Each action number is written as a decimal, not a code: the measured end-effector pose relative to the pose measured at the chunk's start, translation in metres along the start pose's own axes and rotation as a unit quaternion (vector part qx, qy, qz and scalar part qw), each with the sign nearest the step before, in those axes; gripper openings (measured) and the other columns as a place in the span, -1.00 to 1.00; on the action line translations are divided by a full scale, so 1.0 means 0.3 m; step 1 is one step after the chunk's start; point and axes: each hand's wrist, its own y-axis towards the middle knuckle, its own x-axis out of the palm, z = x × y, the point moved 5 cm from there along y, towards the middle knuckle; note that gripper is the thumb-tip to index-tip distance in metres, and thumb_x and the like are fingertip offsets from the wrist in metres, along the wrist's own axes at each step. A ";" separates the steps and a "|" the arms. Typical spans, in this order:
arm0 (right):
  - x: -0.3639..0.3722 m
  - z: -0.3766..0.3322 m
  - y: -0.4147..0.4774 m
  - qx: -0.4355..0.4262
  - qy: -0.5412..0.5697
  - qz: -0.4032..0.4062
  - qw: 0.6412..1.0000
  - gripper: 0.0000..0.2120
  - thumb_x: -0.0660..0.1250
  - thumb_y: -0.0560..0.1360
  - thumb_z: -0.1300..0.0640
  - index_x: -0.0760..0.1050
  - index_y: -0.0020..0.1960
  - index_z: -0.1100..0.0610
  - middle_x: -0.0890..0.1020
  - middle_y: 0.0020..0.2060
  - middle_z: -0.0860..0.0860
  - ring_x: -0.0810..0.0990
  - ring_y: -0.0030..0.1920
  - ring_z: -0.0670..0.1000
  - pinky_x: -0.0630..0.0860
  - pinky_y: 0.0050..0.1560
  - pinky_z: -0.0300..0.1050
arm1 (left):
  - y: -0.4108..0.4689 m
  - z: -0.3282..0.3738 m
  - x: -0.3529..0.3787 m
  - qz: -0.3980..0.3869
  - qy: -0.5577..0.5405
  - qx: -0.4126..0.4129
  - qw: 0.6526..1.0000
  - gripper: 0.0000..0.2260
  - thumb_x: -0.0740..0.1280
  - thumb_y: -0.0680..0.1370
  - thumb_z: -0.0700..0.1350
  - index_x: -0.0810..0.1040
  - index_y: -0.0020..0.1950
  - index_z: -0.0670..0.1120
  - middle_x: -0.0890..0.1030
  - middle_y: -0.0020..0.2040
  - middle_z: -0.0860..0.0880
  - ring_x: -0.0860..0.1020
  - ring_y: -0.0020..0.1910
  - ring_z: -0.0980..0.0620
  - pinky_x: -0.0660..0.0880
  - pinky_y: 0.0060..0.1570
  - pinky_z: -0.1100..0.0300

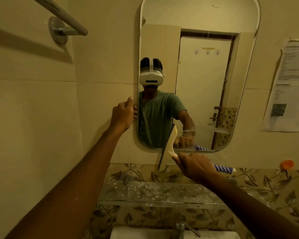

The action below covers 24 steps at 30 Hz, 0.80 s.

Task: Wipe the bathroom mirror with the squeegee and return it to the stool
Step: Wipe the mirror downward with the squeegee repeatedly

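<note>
A tall mirror (205, 87) with rounded corners hangs on the beige tiled wall. My left hand (123, 114) grips its left edge about two thirds of the way down. My right hand (195, 165) holds a squeegee (168, 145) with a cream head, a dark rubber blade and a blue-and-white striped handle that sticks out to the right. The blade stands nearly upright and crosses the mirror's bottom edge, partly on the glass and partly over the wall below. The stool is out of view.
A speckled glass shelf (155, 192) juts out below the mirror, over a white basin (145, 233) with a chrome tap (179, 226). A towel bar (66, 18) is fixed at upper left. Printed sheets (290, 83) are taped to the wall at right.
</note>
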 end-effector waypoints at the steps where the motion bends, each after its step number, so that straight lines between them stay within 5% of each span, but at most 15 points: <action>1: -0.003 -0.005 -0.002 0.001 -0.002 -0.001 1.000 -0.62 -0.06 0.63 -0.20 0.43 -0.02 -0.01 0.41 -0.41 -0.08 0.38 -0.45 -0.09 0.26 -0.46 -0.22 | -0.002 0.000 0.001 0.003 0.002 0.000 1.000 -0.58 0.07 0.65 0.06 0.53 -0.29 -0.08 0.58 -0.34 -0.08 0.58 -0.28 -0.09 0.60 -0.05 -0.09; 6: -0.056 -0.184 0.094 -0.045 0.008 0.034 0.998 -0.57 -0.13 0.63 -0.21 0.41 -0.05 0.01 0.40 -0.43 -0.06 0.41 -0.47 -0.07 0.43 -0.39 -0.16 | -0.007 0.006 -0.004 0.013 0.010 0.002 1.000 -0.56 0.07 0.65 0.07 0.53 -0.30 -0.08 0.58 -0.35 -0.08 0.58 -0.32 -0.06 0.60 -0.09 -0.05; 10: -0.102 -0.263 0.166 -0.056 -0.008 0.073 0.996 -0.53 -0.12 0.63 -0.21 0.42 -0.10 0.05 0.40 -0.40 -0.04 0.40 -0.46 -0.02 0.37 -0.38 -0.13 | -0.007 0.007 -0.003 0.014 0.018 0.008 1.000 -0.56 0.05 0.65 0.07 0.53 -0.28 -0.07 0.60 -0.31 -0.08 0.61 -0.26 -0.08 0.62 -0.07 -0.04; 18: -0.052 0.004 0.069 -0.015 0.004 0.039 0.999 -0.26 -0.38 0.49 -0.35 0.50 -0.03 -0.01 0.57 -0.30 -0.03 0.55 -0.35 0.00 0.55 -0.29 -0.03 | 0.000 0.000 -0.002 -0.001 0.015 0.018 1.000 -0.55 0.05 0.65 0.06 0.54 -0.27 -0.10 0.59 -0.33 -0.08 0.58 -0.31 -0.05 0.60 -0.07 -0.03; 24: -0.069 0.000 -0.014 0.050 0.072 0.046 0.995 -0.59 -0.08 0.62 -0.19 0.46 -0.08 -0.03 0.50 -0.36 -0.08 0.48 -0.39 -0.10 0.38 -0.38 -0.21 | -0.005 0.017 0.001 0.012 0.050 0.036 0.998 -0.52 0.01 0.65 0.09 0.52 -0.28 -0.11 0.59 -0.33 -0.10 0.59 -0.29 -0.10 0.60 -0.07 -0.01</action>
